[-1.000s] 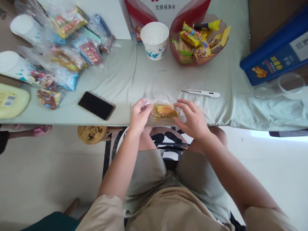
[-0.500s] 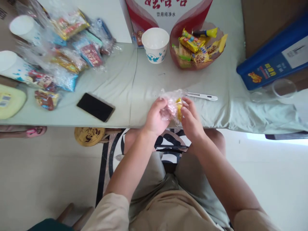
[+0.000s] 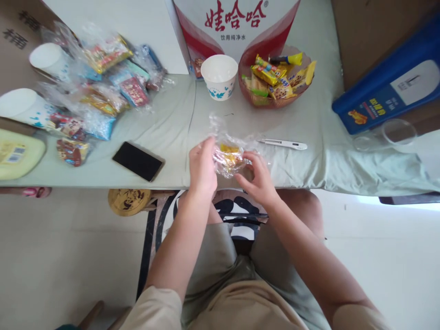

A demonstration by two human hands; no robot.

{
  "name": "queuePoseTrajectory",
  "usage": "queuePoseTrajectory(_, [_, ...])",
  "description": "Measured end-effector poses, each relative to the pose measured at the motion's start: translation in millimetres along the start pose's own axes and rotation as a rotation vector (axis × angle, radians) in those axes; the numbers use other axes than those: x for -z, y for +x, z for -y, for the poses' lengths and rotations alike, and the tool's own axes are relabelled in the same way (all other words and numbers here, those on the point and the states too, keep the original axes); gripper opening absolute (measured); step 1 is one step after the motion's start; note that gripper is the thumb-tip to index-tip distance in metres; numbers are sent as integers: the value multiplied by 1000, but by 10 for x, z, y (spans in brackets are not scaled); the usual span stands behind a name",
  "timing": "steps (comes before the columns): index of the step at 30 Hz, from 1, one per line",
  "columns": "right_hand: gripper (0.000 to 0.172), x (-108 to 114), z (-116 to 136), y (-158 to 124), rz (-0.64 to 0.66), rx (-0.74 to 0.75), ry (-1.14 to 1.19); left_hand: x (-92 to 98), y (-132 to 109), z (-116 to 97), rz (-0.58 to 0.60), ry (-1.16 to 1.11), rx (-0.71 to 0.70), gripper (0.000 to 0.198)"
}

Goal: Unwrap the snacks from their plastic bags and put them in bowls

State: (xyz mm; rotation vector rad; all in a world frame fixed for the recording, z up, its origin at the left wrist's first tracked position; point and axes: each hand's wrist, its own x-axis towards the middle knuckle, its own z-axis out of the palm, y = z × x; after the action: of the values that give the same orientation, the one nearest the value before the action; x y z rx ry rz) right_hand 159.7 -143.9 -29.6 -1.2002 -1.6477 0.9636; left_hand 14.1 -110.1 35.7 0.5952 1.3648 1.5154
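Note:
A clear plastic bag (image 3: 229, 161) with yellow and pink wrapped snacks inside is held just above the front of the table. My left hand (image 3: 203, 166) is closed on its left side, with the thumb on top. At the bag's right side is my right hand (image 3: 257, 178), its fingers curled at the plastic and its thumb a little apart from them. Loose film sticks up beyond the left fingertips and spreads behind the right hand. A white utility knife (image 3: 283, 144) lies on the cloth just beyond my right hand.
A paper bowl (image 3: 219, 80) and a reddish bowl (image 3: 277, 98) of snacks stand behind. On the left are a phone (image 3: 138, 161), several bagged snacks (image 3: 134, 89) and paper cups (image 3: 25, 107). A blue box (image 3: 385, 87) and a clear plastic cup (image 3: 398, 134) are at the right.
Both hands have shifted slightly left with the bag. My left hand has turned more upright, and more of the bag and its yellow snack shows. The camera view has tilted up a little.

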Motion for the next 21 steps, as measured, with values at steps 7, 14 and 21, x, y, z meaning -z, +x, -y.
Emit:
queuePoseTrajectory(7, [9, 20, 103, 91, -5, -18, -247, 308, 144, 33, -45, 1, 46, 43])
queuePoseTrajectory(14, [13, 122, 240, -20, 250, 387, -387, 352, 158, -12, -57, -254, 212, 39])
queuePoseTrajectory(21, [44, 39, 168, 177, 128, 270, -454, 216, -35, -133, 203, -452, 347, 42])
